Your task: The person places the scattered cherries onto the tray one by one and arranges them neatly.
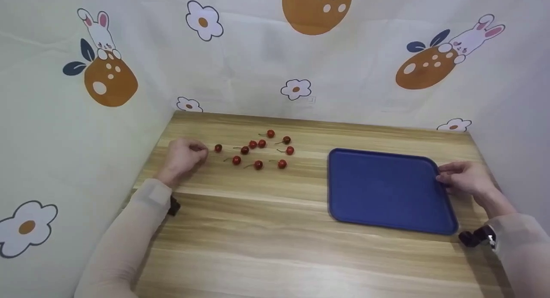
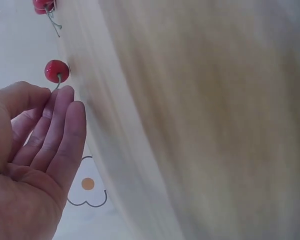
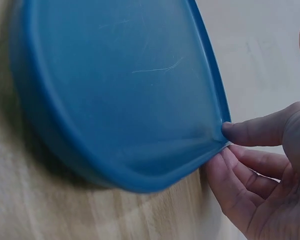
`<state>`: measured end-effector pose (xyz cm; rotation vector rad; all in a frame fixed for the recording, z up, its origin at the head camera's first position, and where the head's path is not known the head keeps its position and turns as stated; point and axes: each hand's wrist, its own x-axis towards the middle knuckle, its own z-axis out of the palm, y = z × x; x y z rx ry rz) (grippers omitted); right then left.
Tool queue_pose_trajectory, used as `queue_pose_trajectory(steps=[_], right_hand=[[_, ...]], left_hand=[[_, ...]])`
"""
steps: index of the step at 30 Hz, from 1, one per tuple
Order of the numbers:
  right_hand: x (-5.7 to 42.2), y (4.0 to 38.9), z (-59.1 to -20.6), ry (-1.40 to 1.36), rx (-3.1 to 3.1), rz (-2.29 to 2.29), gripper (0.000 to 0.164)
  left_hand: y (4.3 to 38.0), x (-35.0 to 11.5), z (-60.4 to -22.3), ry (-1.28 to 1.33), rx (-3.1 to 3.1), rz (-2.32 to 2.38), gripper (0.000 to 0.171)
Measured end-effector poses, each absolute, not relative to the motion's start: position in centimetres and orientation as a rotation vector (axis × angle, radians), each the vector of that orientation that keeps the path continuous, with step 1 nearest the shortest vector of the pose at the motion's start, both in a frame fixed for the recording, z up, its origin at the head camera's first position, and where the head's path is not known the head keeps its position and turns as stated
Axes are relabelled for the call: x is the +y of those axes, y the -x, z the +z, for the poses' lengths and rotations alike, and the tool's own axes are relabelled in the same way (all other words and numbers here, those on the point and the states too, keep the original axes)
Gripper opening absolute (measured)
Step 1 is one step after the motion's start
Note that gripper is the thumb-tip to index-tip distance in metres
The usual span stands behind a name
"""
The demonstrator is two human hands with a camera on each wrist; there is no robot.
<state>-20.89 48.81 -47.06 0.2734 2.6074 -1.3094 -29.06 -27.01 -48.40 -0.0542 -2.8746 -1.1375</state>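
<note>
With thumb and fingertips, my left hand (image 1: 184, 157) pinches the green stem of a red cherry (image 1: 218, 148) at the left end of the group. In the left wrist view that cherry (image 2: 57, 71) hangs just past the fingertips, close to the wooden surface. My right hand (image 1: 466, 177) grips the right rim of a blue rectangular tray (image 1: 386, 190). The right wrist view shows the thumb on top of the tray's rim (image 3: 217, 90) and the fingers beneath it. The tray carries nothing, and light scratches mark its surface.
Several more stemmed cherries (image 1: 258, 165) lie scattered between the left hand and the tray. They rest on a wood-grain table (image 1: 258, 246). A pale curtain (image 1: 258, 53) printed with flowers, rabbits and orange fruit encloses the table's back and sides.
</note>
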Motion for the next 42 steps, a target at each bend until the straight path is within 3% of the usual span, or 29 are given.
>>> queue_pose_trajectory(steps=[10, 19, 26, 35, 42], right_hand=[[48.8, 21.2, -47.1, -0.327, 2.548, -1.382, 0.028], [48.1, 22.0, -47.1, -0.336, 2.512, -1.421, 0.039], [47.4, 22.6, -47.3, -0.371, 2.491, -1.469, 0.028], [46.5, 23.3, -47.3, -0.372, 2.480, -1.469, 0.042], [46.5, 23.6, -47.2, -0.400, 2.427, -1.491, 0.023]], left_hand=[[28.6, -26.4, -47.1, -0.063, -2.868, -1.270, 0.027], [29.0, -24.4, -46.9, 0.004, -2.852, -1.295, 0.025], [29.2, -21.1, -46.2, 0.065, -2.825, -1.545, 0.023], [29.6, -15.6, -45.1, 0.281, -2.807, -1.583, 0.015], [29.8, -11.0, -45.1, 0.417, -2.765, -1.735, 0.014]])
